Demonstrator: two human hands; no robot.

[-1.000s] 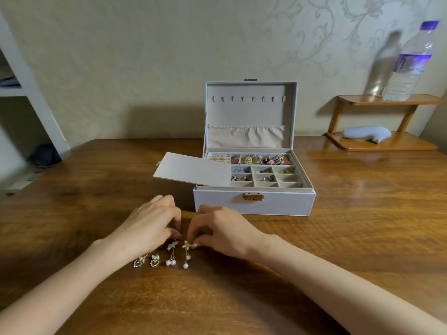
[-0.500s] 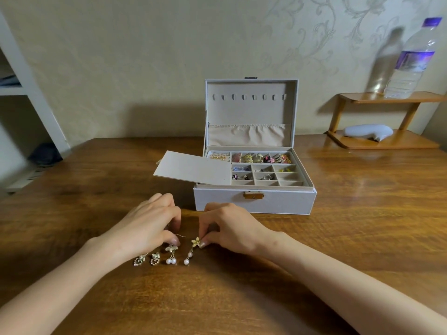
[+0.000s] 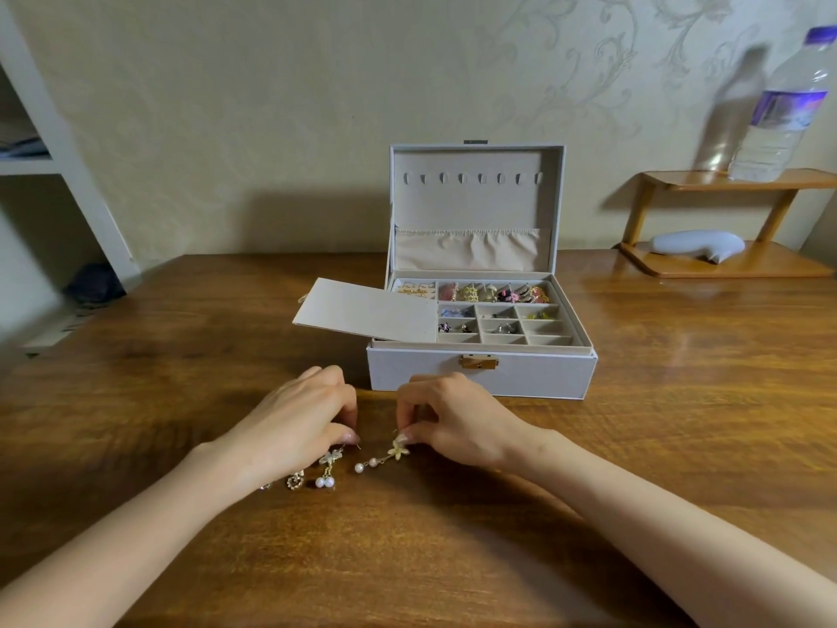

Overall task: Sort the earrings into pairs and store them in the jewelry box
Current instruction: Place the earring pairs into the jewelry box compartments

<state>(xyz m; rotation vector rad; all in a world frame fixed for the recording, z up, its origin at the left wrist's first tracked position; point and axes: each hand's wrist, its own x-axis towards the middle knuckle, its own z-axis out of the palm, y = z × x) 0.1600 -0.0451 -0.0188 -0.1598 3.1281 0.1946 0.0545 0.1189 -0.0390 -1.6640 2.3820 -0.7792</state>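
**A:** Now then, entry one: right hand (image 3: 457, 423)?

**B:** Narrow. Thumb and forefinger pinched on the flower of a flower-and-pearl earring (image 3: 385, 456), pearl chain trailing leftward across the table (image 3: 634, 469). Held at the flower, probably for control of the loose chain.

**A:** Entry two: left hand (image 3: 299, 428)?

**B:** Fingers curled, thumb tip down at the hook of the matching earring (image 3: 327, 466), flat on the wood, pearls toward the wearer. Pinching or merely pinning: cannot tell.

**A:** Reason for the layout?

**B:** Pairing, by the look of it. Two like flowers brought near one another, not touching, for comparison ahead of storage.

**A:** Other stock on the table?

**B:** Small hoop earring (image 3: 295, 481) just beside those pearls, at the edge of the left wrist. Possibly a fellow further left, mostly hidden.

**A:** Destination?

**B:** Jewelry box (image 3: 480, 380), just beyond both hands, lid upright. Loose panel (image 3: 367, 317) laid aslant over the left half, overhanging the side. Grid on the right thereby exposed. Back compartments stocked. Front row (image 3: 502, 339) seemingly vacant, so a likely slot for the pair.
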